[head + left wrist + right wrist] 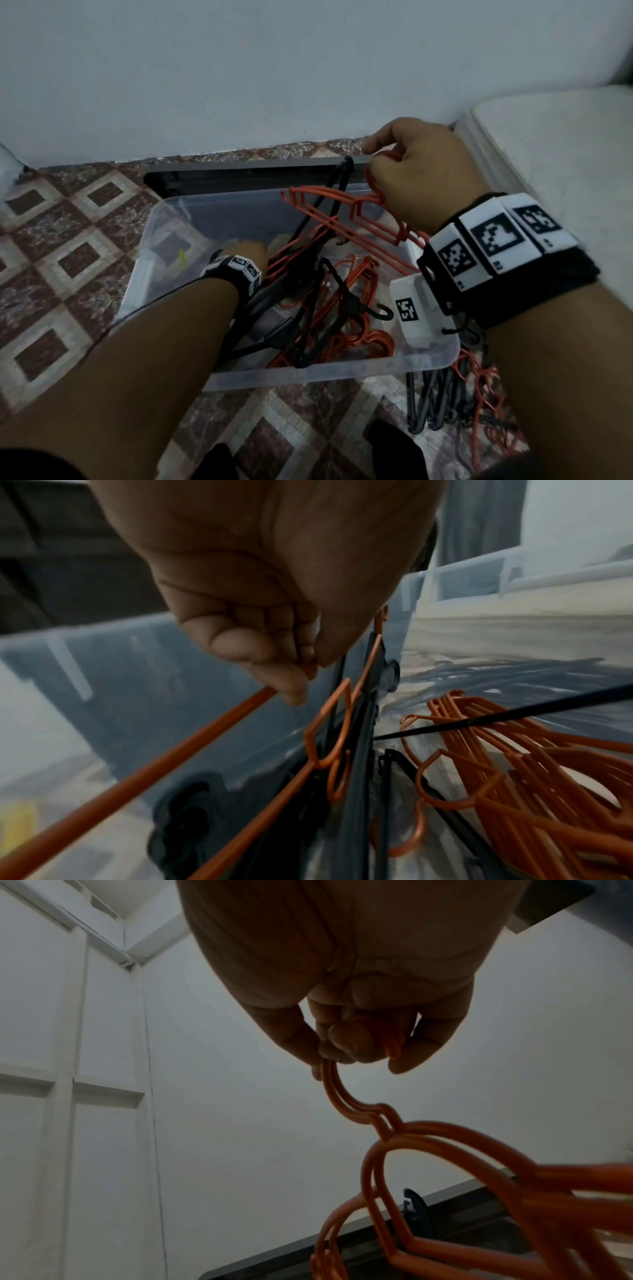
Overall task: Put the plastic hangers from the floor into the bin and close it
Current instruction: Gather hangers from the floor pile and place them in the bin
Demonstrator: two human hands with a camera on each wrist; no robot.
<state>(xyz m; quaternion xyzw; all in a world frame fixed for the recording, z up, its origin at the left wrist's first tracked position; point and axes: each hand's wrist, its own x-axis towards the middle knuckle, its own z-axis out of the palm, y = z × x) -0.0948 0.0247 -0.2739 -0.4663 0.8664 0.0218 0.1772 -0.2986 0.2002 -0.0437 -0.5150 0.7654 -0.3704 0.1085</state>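
A clear plastic bin (308, 375) stands on the tiled floor and holds several orange and black hangers (342, 329). My right hand (376, 154) hovers over the bin's far right corner. It grips two orange hangers (342, 212) by their hooks, and their bodies hang toward the bin. The right wrist view shows the fingers (359, 1047) curled round those hooks (342, 1096). My left hand (250, 250) reaches down inside the bin. In the left wrist view its fingertips (291, 688) pinch an orange hanger (171, 753) among the black ones.
A heap of black and orange hangers (455, 394) lies on the floor right of the bin, under my right forearm. The dark grey lid (257, 169) leans behind the bin against the white wall. A white mattress (548, 137) fills the right side.
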